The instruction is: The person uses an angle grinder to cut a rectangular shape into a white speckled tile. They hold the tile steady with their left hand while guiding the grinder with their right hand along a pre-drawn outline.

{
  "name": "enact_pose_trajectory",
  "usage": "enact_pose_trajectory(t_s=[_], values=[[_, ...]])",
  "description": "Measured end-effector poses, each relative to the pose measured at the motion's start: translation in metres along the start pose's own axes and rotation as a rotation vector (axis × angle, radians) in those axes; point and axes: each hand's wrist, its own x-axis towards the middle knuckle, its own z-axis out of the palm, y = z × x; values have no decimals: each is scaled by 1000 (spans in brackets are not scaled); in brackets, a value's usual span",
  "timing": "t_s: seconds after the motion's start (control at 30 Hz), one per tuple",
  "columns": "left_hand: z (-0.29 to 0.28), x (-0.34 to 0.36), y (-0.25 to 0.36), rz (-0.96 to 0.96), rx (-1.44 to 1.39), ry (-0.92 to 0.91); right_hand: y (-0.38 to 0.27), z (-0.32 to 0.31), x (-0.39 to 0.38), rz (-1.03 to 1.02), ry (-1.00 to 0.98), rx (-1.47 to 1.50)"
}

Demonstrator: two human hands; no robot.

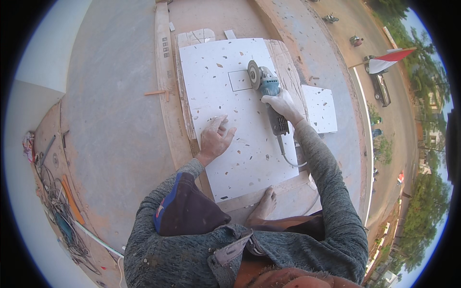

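A teal and black angle grinder (270, 86) is in my right hand (284, 105), which wraps round its body. Its round cutting disc (254, 74) stands on edge beside a rectangle outline (240, 80) drawn in dark line on a white speckled tile (230, 134). Whether the disc touches the tile, I cannot tell. From the grinder's rear a cord (292, 163) curves off to the right. My left hand (214, 139) is at the tile's left side, fingers loosely bent and apart, holding nothing. My bare foot (265, 205) is by the tile's near edge.
Flattened cardboard (285, 67) lies under the tile. A smaller speckled tile piece (321, 109) is to the right, and a brown stick (154, 92) to the left. Tangled cables (62, 216) lie far left. Beyond a white ledge edge (366, 125), a street with vehicles shows at right.
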Motion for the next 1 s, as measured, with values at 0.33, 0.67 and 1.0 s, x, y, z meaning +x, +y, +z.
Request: enact_pose_trajectory(t_s=[0.33, 0.67, 1.0], values=[[-20, -20, -8, 112, 109, 234, -35, -19, -39, 6, -29, 71], [-25, -125, -12, -774, -716, 80, -12, -81, -68, -41, 83, 256], [-19, -102, -29, -638, -41, 266, 25, -108, -119, -54, 175, 452]])
